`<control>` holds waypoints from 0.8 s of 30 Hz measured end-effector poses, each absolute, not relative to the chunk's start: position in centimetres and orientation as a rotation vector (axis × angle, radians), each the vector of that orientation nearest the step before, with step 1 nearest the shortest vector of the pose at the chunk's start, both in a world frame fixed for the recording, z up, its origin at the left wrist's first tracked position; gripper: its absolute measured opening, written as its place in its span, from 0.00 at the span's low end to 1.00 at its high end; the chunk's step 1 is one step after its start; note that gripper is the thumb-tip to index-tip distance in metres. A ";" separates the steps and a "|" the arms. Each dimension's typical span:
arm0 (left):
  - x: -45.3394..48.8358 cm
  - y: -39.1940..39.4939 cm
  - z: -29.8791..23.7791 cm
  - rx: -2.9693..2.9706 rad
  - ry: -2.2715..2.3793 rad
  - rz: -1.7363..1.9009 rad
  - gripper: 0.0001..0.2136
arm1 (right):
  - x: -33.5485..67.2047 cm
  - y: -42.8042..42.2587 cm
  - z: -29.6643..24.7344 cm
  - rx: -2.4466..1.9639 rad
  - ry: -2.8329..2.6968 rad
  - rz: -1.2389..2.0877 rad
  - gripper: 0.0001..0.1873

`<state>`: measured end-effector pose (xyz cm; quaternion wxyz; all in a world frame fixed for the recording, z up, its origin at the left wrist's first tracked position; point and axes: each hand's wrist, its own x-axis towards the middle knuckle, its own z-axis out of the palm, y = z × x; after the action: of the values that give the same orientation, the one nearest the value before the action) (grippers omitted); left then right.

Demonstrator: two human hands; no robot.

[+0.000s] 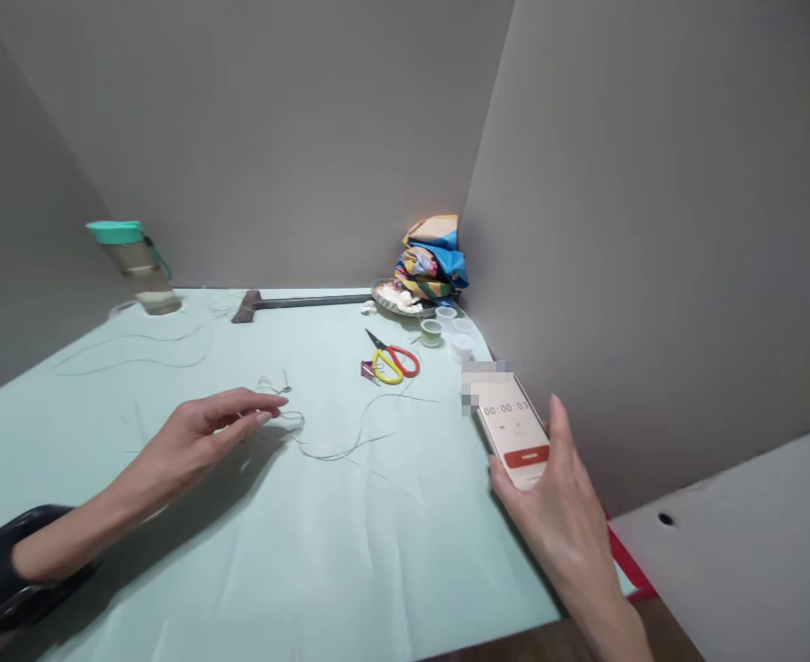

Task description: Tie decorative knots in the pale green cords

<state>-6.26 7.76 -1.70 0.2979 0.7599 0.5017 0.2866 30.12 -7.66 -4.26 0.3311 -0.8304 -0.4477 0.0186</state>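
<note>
My right hand [560, 501] holds a white phone [513, 428] near the right wall; its screen shows a timer and a red button. My left hand [201, 432] reaches over the pale green tablecloth [308, 552], fingers stretched forward and slightly apart, the fingertips at a thin white thread [339, 446] that loops across the cloth. A small wire piece [277, 384] lies just beyond the fingertips. I cannot tell whether the fingers pinch the thread.
Scissors [392, 359] with red and yellow handles lie mid-table. Small plastic cups [446, 329], a plate with white bits [399, 299] and folded colourful cloth [432, 257] fill the back right corner. A teal-lidded bottle [135, 267] stands back left, a dark hammer-like tool [294, 302] along the back. Grey partitions enclose the table.
</note>
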 end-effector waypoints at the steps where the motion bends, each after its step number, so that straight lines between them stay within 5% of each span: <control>1: -6.8 8.0 -1.8 2.041 1.365 0.742 0.23 | 30.4 -7.6 -4.3 -2.190 -1.178 0.070 0.52; 24: -11.8 3.0 2.7 1.998 1.181 0.888 0.08 | 30.8 -5.8 -5.0 -2.661 -1.266 -0.036 0.51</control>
<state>-11.76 2.96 2.67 0.3224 0.7610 0.4500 0.3384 30.83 -5.75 -5.01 0.0974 -0.8987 -0.4275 -0.0123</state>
